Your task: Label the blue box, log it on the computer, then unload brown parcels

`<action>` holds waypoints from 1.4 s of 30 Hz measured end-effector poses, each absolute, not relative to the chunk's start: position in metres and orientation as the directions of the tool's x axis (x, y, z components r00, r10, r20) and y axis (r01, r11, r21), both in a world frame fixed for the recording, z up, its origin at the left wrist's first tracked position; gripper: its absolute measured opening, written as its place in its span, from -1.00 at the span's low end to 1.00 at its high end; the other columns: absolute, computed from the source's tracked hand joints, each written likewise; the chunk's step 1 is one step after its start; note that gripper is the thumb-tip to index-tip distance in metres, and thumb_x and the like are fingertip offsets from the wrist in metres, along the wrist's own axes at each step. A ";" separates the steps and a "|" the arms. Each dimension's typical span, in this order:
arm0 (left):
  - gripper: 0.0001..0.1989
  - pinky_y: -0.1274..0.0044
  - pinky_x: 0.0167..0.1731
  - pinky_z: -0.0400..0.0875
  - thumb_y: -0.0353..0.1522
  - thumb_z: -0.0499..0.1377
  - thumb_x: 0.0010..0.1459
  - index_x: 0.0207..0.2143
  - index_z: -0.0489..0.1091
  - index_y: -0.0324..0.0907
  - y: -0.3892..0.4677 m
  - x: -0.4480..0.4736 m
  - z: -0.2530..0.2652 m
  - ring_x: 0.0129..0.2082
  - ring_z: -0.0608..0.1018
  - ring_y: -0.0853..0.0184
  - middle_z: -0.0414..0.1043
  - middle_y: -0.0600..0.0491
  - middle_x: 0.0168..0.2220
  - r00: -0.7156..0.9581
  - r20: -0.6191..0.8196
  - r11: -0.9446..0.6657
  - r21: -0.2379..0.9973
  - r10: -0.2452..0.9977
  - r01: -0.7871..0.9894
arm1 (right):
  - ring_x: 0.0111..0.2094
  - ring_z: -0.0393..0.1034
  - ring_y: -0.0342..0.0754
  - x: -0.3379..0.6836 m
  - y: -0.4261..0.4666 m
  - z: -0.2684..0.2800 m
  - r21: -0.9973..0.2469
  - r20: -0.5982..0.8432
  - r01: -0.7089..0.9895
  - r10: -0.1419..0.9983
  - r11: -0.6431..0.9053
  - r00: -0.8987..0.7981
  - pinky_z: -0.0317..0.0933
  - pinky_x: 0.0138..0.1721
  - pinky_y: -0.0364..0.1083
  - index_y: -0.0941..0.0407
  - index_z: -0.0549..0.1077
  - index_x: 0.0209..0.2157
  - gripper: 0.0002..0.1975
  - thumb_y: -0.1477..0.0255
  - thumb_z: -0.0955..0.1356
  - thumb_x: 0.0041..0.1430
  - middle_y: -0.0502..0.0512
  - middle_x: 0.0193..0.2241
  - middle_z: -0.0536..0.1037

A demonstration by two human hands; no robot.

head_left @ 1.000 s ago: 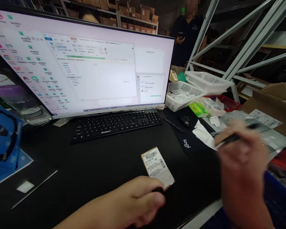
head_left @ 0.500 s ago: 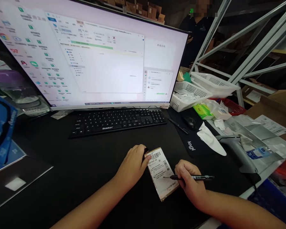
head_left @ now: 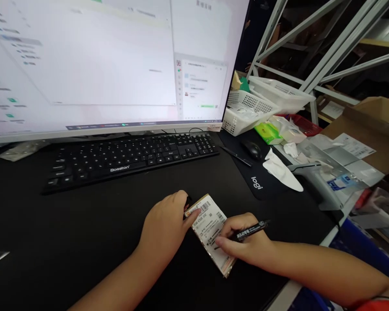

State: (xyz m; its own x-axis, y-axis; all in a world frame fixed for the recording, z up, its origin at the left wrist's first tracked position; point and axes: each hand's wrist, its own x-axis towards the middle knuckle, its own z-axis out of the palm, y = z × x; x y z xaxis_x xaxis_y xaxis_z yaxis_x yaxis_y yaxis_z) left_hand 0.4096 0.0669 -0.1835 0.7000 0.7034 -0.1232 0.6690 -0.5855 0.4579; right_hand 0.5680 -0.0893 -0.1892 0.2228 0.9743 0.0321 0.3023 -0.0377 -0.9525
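Note:
A small flat parcel (head_left: 210, 229) with a white printed shipping label lies tilted on the black desk. My left hand (head_left: 167, 220) grips its upper left corner, thumb on the label and the other fingers at the edge. Something small and black, perhaps a pen cap, shows by those fingertips. In my right hand (head_left: 246, 239) is a black marker pen (head_left: 253, 230), pinched between thumb and fingers. Its tip is over the lower part of the label, partly hidden by the thumb, and I cannot tell whether it touches. The right hand covers the label's right side.
Behind the hands are a keyboard (head_left: 132, 157) and a monitor (head_left: 116, 69). To the right lie a mouse (head_left: 251, 150), another pen (head_left: 236, 156), a white spoon-shaped piece (head_left: 283, 172) and a grey scanner (head_left: 324, 194). White baskets (head_left: 246, 114) stand farther back, near metal shelving.
My right hand has moved left onto the label, with the marker tilted more steeply. The view has come closer and turned right. My left hand still holds the parcel.

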 end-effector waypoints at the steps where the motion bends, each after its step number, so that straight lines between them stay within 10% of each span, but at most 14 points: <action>1: -0.74 0.44 -0.40 0.13 -0.23 0.19 0.31 -0.38 0.20 -0.09 0.067 0.410 -0.184 -0.37 0.45 0.26 0.37 0.13 -0.40 0.705 -0.121 -0.596 0.446 0.699 0.668 | -0.60 0.29 -0.21 0.568 -0.089 -0.189 -0.952 0.036 0.303 0.971 -0.038 0.236 0.14 -0.56 -0.23 0.14 0.51 -0.55 -0.76 0.38 0.50 0.14 -0.03 -0.63 0.49; 42: -0.73 0.45 -0.43 0.10 -0.20 0.16 0.33 -0.39 0.20 -0.09 0.068 0.411 -0.186 -0.45 0.41 0.27 0.35 0.11 -0.43 0.731 -0.114 -0.667 0.334 0.673 0.666 | -0.66 0.20 -0.26 0.566 -0.092 -0.194 -0.899 0.148 0.435 0.969 0.049 0.197 0.09 -0.61 -0.26 0.14 0.48 -0.60 -0.76 0.48 0.46 0.12 -0.06 -0.69 0.45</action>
State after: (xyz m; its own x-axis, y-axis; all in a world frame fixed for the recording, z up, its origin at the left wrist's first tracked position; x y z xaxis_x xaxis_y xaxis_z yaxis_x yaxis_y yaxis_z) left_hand 0.4107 0.0681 -0.1861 0.7308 0.6730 -0.1139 0.6661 -0.6668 0.3342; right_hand 0.5664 -0.0917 -0.1942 0.1967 0.9692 0.1479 0.4355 0.0488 -0.8989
